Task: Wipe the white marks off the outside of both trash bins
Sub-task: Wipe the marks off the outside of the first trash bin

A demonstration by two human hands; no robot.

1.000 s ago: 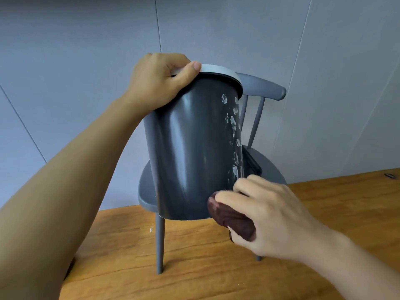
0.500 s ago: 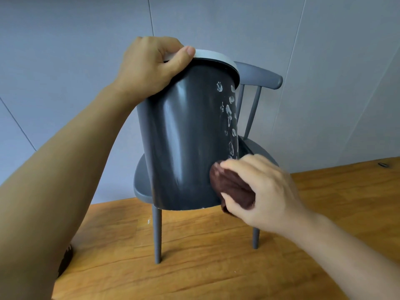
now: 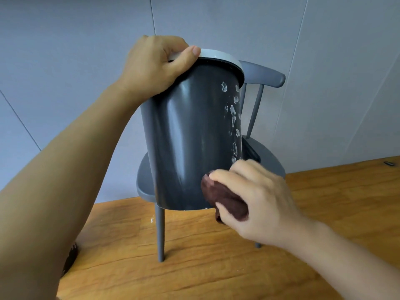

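In front of a gray chair point(image 3: 263, 76), a dark gray trash bin point(image 3: 190, 137) is being held up in the air, tilting with its top leaning toward the right. White marks point(image 3: 233, 113) are running down its right side in a scattered column, from just under the pale gray lid point(image 3: 220, 56) almost to the bottom edge. The left hand point(image 3: 155, 63) is gripping the bin at the top, its fingers curling over the rim and the thumb lying along the lid's edge. The right hand point(image 3: 255, 200) is clenching a bunched dark brown cloth point(image 3: 225, 200) in its curled fingers and is pressing it against the lower right part of the bin's wall, just below the lowest marks. Behind the bin, the chair's seat is showing on both sides, with a dark object point(image 3: 251, 150) lying on it at the right, mostly hidden. The chair is standing on a wooden floor point(image 3: 194, 267) against a pale gray paneled wall point(image 3: 75, 50). A small dark thing point(image 3: 388, 163) is lying on the floor far to the right, too small to identify.
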